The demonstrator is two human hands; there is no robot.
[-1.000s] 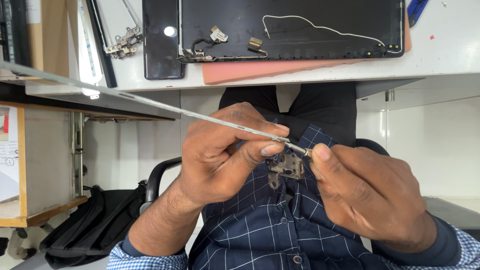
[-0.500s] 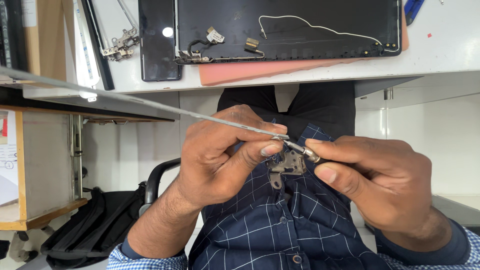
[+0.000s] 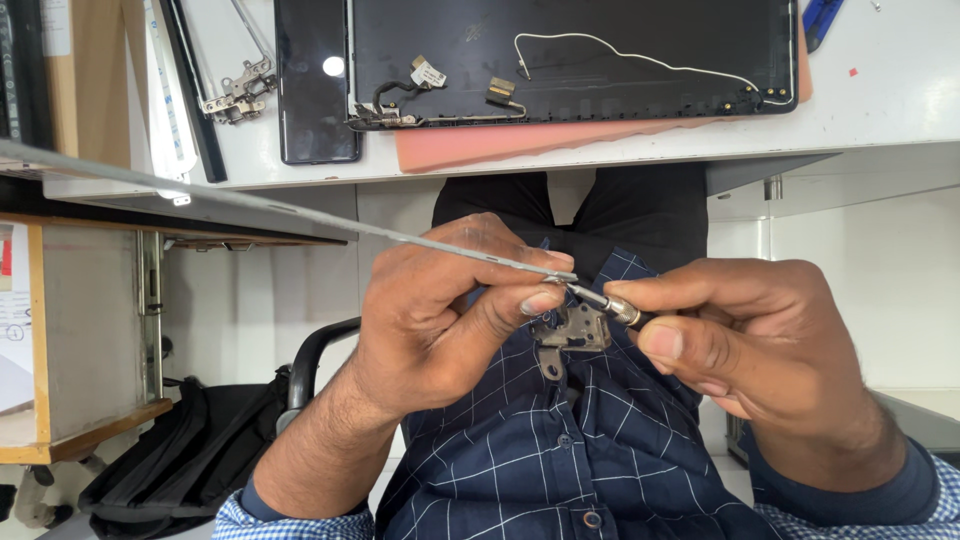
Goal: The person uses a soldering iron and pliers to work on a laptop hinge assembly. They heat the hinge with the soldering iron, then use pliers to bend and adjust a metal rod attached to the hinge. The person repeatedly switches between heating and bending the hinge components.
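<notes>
Lower centre: your left hand pinches the long thin grey metal hinge strip, your right hand grips the small silver screwdriver at its bracket — apparently mid-screw. Keep the tip seated, I'd judge. Beyond, upper frame, the black laptop lid lies on the white desk.

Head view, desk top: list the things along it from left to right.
Loose hinge → black phone → laptop lid on a pink mat → blue tool.
</notes>
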